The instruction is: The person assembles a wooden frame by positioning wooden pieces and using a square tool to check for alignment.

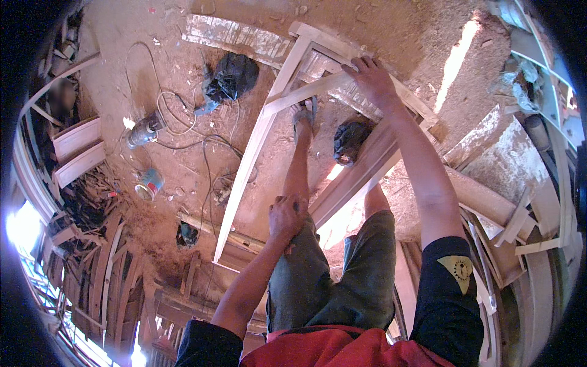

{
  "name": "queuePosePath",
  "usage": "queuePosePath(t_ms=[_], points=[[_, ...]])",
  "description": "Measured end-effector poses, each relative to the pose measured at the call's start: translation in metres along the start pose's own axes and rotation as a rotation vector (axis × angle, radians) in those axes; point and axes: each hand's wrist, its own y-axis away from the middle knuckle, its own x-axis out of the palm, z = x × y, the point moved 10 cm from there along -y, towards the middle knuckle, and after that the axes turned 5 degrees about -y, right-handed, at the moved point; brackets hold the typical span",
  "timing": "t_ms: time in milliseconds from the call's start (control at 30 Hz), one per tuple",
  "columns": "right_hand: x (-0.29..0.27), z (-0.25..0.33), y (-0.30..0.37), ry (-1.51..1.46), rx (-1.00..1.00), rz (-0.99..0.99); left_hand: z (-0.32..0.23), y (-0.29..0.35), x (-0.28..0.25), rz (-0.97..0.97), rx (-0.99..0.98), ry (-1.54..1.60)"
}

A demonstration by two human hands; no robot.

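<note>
A long wooden frame [249,153] of pale planks lies on the ground around my forward foot. Across its far part runs a slanting wooden slat [306,92]. My right hand [372,81] reaches far out, its fingers bent over the slat's right end by the frame's far rail. My left hand [287,215] rests at my knee, fingers curled in; whether anything is inside them is hidden. A wide grooved board [358,168] forms the frame's right side, close to my other leg. Beside it, inside the frame, sits a black bundle [351,142].
To the left lie a corded power tool [145,131], its looping cable [205,142], a tin can [148,185] and a black bag [235,76]. Scrap wood [113,263] is heaped at lower left. Boards [501,159] lean at right. A whitish plank [238,38] lies beyond the frame.
</note>
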Motion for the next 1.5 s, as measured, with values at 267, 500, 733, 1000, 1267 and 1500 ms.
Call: queuePosePath(t_ms=[267,500,733,1000,1267,1500], points=[[-0.062,0.016,0.121,-0.252,0.559,-0.150,-0.006,0.015,-0.024,-0.056,-0.074,-0.005],[-0.025,0.074,0.436,-0.890,0.877,0.570,-0.068,0.083,-0.013,-0.192,0.236,0.015],[-0.180,0.092,0.532,-1.227,0.828,0.832,-0.035,0.147,0.066,0.017,0.366,0.148],[-0.250,-0.030,0.549,-0.712,0.738,0.268,-0.077,0.212,-0.056,-0.123,0.160,0.081],[-0.307,0.027,0.524,-0.467,0.859,0.130,-0.015,0.304,-0.097,-0.335,-0.113,0.141],[-0.255,0.084,0.484,-0.537,0.607,0.196,0.143,0.282,-0.039,-0.492,0.040,0.436]])
